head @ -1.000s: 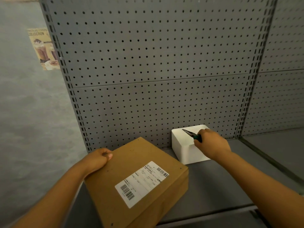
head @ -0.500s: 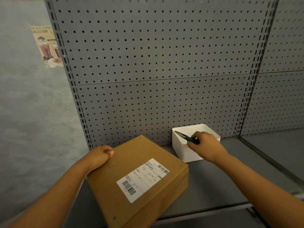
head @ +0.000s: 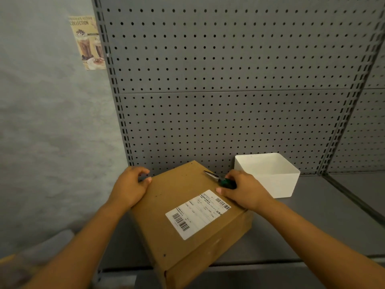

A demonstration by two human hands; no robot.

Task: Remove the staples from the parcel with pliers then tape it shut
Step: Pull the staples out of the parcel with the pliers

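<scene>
Far left is a bare grey wall (head: 41,122) with a drinks poster (head: 88,42) pinned near its top, right against the slotted upright (head: 116,94) of a grey pegboard back panel (head: 229,80). Low in that corner a pale, blurred shape sits beside the shelf; it cannot be made out.

The left hand (head: 130,187) rests on the far left corner of the parcel (head: 187,215), fingers curled over that edge and thumb lying on the top face, a holding grip on the cardboard. The parcel lies on the grey shelf (head: 323,226) turned at an angle, its far corner close to the back panel and its near corner hanging out past the shelf's front lip (head: 270,265). A white shipping label (head: 198,213) with barcodes sits on the top face, toward the right edge.

The right hand (head: 243,192) rests at the parcel's far right edge, fingers wrapped round the green handles of the pliers (head: 218,179). The narrow metal nose points left and away over the top face; whether the tip touches the cardboard cannot be told.

Just beside that hand, a white open bin (head: 268,174) stands against the back panel. Right of it the shelf runs bare to a second upright (head: 341,130) and on into the next bay.
</scene>
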